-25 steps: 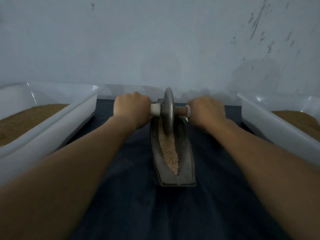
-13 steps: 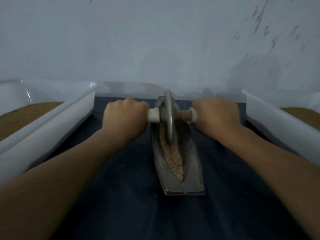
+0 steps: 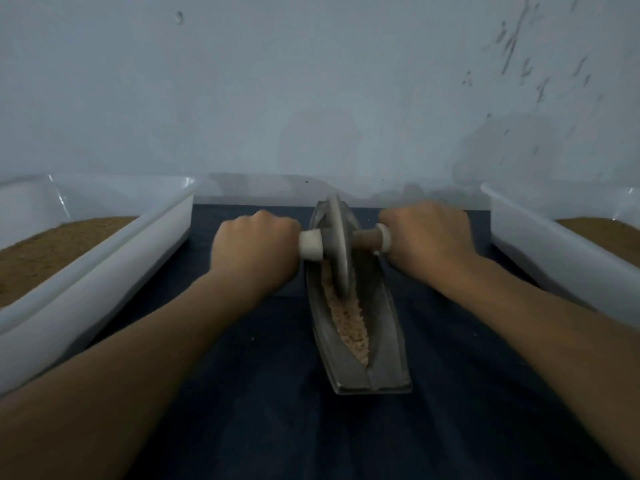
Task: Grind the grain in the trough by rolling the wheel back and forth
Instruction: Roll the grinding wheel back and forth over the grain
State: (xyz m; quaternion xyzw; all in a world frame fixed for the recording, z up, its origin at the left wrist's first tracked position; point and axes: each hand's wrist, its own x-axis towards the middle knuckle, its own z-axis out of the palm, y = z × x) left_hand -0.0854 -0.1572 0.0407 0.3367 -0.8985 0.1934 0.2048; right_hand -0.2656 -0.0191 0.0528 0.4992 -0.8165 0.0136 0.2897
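Observation:
A grey boat-shaped metal trough (image 3: 386, 344) lies lengthwise on a dark blue cloth (image 3: 263, 403). Tan grain (image 3: 349, 327) fills its groove. A grey metal wheel (image 3: 337, 244) stands upright in the far half of the trough, its rim down in the grain. An axle with white end caps runs through the wheel. My left hand (image 3: 254, 249) is shut on the left handle, and my right hand (image 3: 427, 237) is shut on the right handle. Both fists hide the handle ends.
A white plastic tub (image 3: 104, 268) with brown ground material stands at the left. Another white tub (image 3: 550, 258) with similar brown material stands at the right. A pale wall (image 3: 311, 98) rises close behind the trough's far end.
The wheel and both hands have shifted slightly toward me along the trough. More of the trough's far end shows behind the wheel.

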